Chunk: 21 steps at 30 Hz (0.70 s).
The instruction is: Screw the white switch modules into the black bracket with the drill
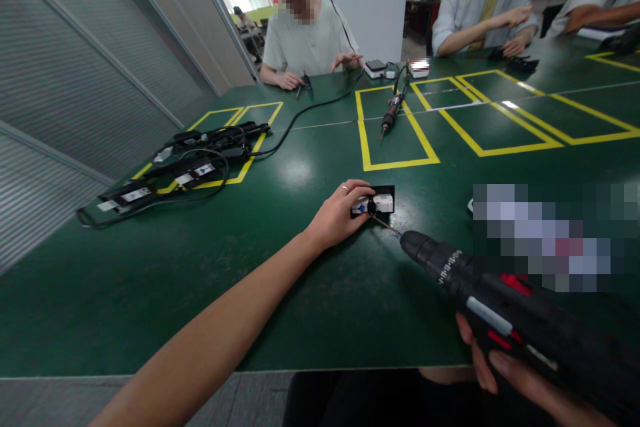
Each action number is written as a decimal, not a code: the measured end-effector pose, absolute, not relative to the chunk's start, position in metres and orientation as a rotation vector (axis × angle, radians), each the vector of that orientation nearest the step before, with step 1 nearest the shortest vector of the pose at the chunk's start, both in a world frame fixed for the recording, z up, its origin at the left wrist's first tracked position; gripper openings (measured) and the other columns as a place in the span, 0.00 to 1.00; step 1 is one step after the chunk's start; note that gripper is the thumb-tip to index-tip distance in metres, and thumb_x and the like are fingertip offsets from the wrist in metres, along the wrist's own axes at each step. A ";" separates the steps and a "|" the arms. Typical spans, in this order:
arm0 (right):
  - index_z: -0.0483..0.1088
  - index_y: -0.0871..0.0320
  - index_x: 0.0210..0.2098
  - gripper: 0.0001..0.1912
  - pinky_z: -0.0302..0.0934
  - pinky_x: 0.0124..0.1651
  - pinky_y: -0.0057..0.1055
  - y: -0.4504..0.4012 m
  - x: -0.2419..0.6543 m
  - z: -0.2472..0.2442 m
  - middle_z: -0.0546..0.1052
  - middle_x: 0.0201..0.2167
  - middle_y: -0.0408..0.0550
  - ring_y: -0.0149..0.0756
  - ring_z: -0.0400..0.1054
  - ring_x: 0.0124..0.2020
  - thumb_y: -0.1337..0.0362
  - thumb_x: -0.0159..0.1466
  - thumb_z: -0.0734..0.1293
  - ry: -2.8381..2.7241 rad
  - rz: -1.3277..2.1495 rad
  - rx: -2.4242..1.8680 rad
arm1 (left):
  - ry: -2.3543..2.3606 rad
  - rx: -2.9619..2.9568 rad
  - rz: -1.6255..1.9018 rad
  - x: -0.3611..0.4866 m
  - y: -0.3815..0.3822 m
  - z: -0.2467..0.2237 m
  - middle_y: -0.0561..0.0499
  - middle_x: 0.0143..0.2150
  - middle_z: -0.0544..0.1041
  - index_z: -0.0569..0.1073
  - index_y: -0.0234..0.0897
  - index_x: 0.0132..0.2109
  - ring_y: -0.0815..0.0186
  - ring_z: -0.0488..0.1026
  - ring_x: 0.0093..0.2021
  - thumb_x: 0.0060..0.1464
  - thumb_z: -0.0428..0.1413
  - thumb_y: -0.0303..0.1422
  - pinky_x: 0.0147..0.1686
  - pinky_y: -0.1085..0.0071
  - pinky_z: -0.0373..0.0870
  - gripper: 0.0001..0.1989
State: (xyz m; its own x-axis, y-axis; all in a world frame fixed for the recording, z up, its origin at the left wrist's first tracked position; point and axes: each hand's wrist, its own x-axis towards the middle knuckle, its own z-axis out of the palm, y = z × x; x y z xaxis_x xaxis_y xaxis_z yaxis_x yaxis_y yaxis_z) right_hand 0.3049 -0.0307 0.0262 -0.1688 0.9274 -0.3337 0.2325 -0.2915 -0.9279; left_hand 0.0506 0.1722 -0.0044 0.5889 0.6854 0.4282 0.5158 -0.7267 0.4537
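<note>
My left hand (pixel 337 215) rests on the green table with its fingers closed round a small black-and-white part (pixel 384 203). A blue patch and a dark round piece show on the part near my fingertips. My right hand (pixel 500 363) grips the handle of a black cordless drill (pixel 485 293) with red accents at the lower right. The drill points left and away from me. Its long thin bit (pixel 385 223) reaches to the near side of the part by my fingers; whether the tip sits in a screw, I cannot tell.
Black power strips (pixel 193 170) with cables lie at the left. A corded tool (pixel 393 113) rests inside a yellow tape outline (pixel 400 164). A blurred-out object lies right, beyond the drill. Co-workers (pixel 313 33) sit across the table.
</note>
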 end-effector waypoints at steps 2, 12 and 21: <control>0.72 0.54 0.35 0.20 0.70 0.32 0.35 -0.030 0.306 0.025 0.75 0.21 0.47 0.39 0.72 0.25 0.47 0.60 0.58 -1.349 1.548 -1.460 | 0.985 2.540 0.862 0.051 0.172 -0.004 0.46 0.53 0.66 0.65 0.40 0.51 0.59 0.65 0.54 0.51 0.54 0.26 0.53 0.56 0.66 0.19; 0.72 0.52 0.33 0.16 0.70 0.33 0.38 -0.025 0.308 0.029 0.74 0.20 0.46 0.40 0.72 0.24 0.48 0.59 0.60 -1.321 1.647 -1.485 | 0.986 2.540 0.866 0.052 0.172 -0.005 0.46 0.53 0.66 0.65 0.41 0.51 0.60 0.65 0.54 0.51 0.54 0.25 0.53 0.56 0.66 0.19; 0.72 0.52 0.34 0.15 0.70 0.33 0.38 -0.029 0.306 0.029 0.74 0.20 0.45 0.40 0.71 0.23 0.50 0.59 0.61 -1.364 1.576 -1.478 | 0.980 2.538 0.853 0.051 0.172 -0.004 0.46 0.53 0.65 0.65 0.41 0.51 0.60 0.64 0.54 0.51 0.54 0.25 0.54 0.57 0.64 0.19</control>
State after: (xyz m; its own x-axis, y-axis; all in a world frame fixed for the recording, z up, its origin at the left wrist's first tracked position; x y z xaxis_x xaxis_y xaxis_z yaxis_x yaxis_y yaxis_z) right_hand 0.3055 -0.0287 0.0289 -0.2199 0.9073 -0.3584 0.2245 -0.3105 -0.9237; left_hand 0.0513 0.1724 -0.0038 0.5932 0.6848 0.4233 0.5137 -0.7268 0.4559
